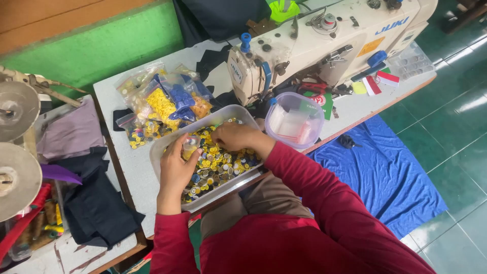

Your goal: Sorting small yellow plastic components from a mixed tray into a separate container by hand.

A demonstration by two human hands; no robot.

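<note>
Red sleeves [324, 203] fill lower frame, both arms reaching fwd over lap to tabletop [127, 167]. Left hand [175, 167] curled, thumb + fingers pinching small clear bag [190, 144] w/ yellowish contents, held just above tray's left part. Right hand [238, 137] palm down, fingers bent & pressed together into button pile; whether a button is gripped, cannot tell. Buttons [220, 162] mostly yellow, some blue/white, lie loose in clear rectangular tray [157, 152] at tabletop's near edge. Behind tray, touching its far-left side: heap of plastic bags [162, 104] w/ yellow + blue buttons. Right of tray: round clear tub [294, 119], purple rim. Cream sewing machine [324, 45] at back of tabletop. Blue cloth [385, 172] on green tiled floor, right.
</note>
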